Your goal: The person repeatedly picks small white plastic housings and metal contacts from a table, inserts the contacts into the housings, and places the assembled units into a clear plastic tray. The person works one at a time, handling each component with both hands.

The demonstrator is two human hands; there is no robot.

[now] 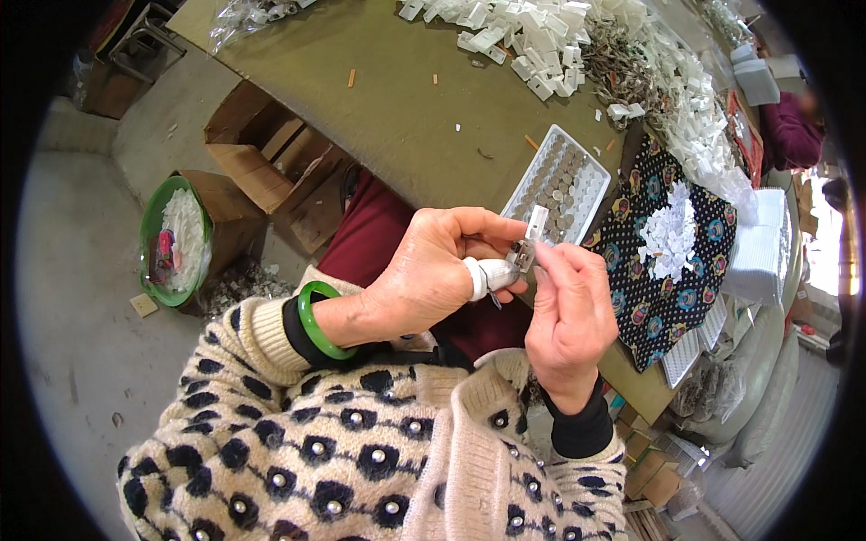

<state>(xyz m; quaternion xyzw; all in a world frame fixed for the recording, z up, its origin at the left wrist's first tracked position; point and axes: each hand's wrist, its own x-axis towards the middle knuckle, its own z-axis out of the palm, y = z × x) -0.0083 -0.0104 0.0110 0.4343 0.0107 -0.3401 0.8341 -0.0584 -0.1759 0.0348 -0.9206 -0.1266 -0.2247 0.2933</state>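
Note:
My left hand (431, 261), with a white cover on its thumb and a green bangle at the wrist, pinches a small white plastic piece with a metal part (536, 222) between thumb and fingers. The piece stands up out of the grip. Close against its lower end, my right hand (570, 307) has its thumb and fingertips drawn together; whatever lies between them is too small to tell. Just beyond both hands sits a white tray (591, 203) with rows of round metallic pieces in it.
White plastic pieces (541, 54) are heaped on the green table (379, 99), beside a tangle of greyish strands (622, 68). White bits (668, 236) lie on a patterned black cloth (633, 307). At left are a green-rimmed basin (206, 257) and cardboard boxes (248, 180). Another person (790, 131) sits far right.

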